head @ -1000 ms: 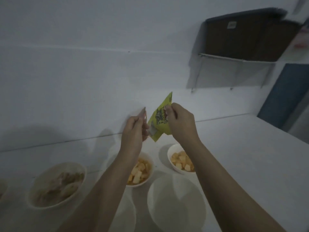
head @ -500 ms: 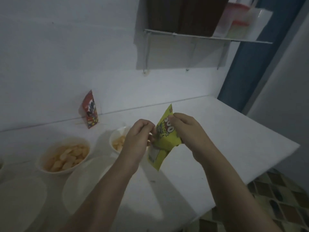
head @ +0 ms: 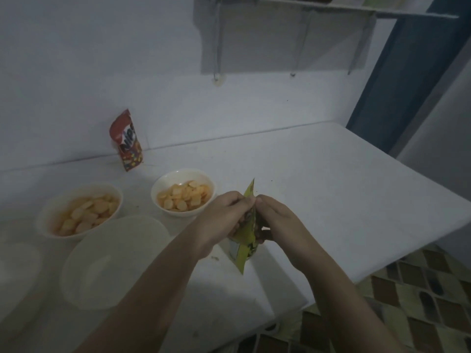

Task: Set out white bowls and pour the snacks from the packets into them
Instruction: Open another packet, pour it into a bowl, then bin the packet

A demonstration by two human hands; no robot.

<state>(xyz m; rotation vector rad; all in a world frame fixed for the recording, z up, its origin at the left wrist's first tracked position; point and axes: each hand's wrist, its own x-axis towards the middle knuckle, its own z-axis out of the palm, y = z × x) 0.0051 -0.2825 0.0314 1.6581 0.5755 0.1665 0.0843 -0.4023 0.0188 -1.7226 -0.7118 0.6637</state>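
Observation:
A yellow-green snack packet (head: 244, 247) hangs upright above the white table, pinched at its top between both hands. My left hand (head: 221, 220) grips the packet's left side and my right hand (head: 276, 222) grips its right side, thumbs meeting at the upper edge. Two white bowls hold orange-yellow snack pieces: one at mid-table (head: 183, 193), one further left (head: 80, 210). An empty white bowl (head: 114, 261) sits in front of them, under my left forearm. A red packet (head: 126, 141) leans against the wall behind the bowls.
The white table (head: 344, 200) ends at a front edge on the right, over a patterned tile floor (head: 420, 301). A wall shelf (head: 331, 6) hangs above. A blue door frame (head: 397, 72) stands at the right. Another pale bowl (head: 15, 266) shows at the left edge.
The view swung right and down. My hands have come lower and closer together on the yellow-green packet, which now hangs near the table's front beside the bowls.

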